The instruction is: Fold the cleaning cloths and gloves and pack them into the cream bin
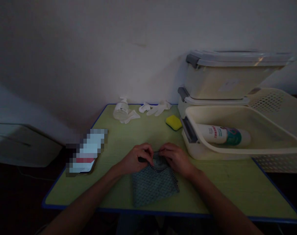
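A patterned blue-grey cloth (153, 186) with a dark checkered edge lies on the table near its front side. My left hand (138, 159) pinches the cloth's far edge between thumb and fingers. Close beside it, my right hand (176, 159) grips the same far edge a little to the right. Between the two hands the edge is lifted and bunched, while the near part lies flat. Some fingertips are hidden in the folds.
Beyond the hands are a yellow sponge (173, 122), white gloves (159, 108) and a clear pump bottle (121, 109). A blurred phone (89, 150) lies left on the table (119, 140). At right, an open bin (236, 150) holds a white-and-green bottle (222, 134); lidded boxes (226, 81) stand behind.
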`<move>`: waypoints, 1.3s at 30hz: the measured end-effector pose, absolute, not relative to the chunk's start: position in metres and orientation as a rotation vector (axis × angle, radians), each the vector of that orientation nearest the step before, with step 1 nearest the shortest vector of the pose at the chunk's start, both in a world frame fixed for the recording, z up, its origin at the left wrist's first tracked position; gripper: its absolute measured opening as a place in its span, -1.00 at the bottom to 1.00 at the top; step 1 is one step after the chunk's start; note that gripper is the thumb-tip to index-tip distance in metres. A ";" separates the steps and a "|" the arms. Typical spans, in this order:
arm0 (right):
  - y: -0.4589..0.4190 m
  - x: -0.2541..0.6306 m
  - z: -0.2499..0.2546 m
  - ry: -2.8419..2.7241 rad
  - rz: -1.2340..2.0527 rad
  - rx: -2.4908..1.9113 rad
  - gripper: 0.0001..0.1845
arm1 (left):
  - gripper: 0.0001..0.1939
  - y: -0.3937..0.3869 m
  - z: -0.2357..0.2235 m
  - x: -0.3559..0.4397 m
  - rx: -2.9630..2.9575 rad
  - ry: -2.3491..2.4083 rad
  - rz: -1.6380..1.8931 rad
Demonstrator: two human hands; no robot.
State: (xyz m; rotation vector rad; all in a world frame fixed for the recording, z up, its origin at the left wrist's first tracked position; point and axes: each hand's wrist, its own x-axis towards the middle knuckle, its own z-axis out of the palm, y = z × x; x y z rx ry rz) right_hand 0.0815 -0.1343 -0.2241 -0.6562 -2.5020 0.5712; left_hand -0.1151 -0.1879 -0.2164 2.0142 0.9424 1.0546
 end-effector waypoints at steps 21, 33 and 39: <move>-0.155 0.102 -0.192 -2.672 0.943 -0.680 -0.51 | -0.68 -0.174 -0.223 -0.096 1.635 1.366 0.935; -0.152 0.101 -0.197 -2.420 0.908 -0.921 -0.83 | -0.80 -0.187 -0.223 -0.084 2.387 1.609 0.720; -0.152 0.100 -0.202 -2.608 0.636 -1.007 -0.88 | -0.77 -0.206 -0.218 -0.069 2.387 1.643 0.605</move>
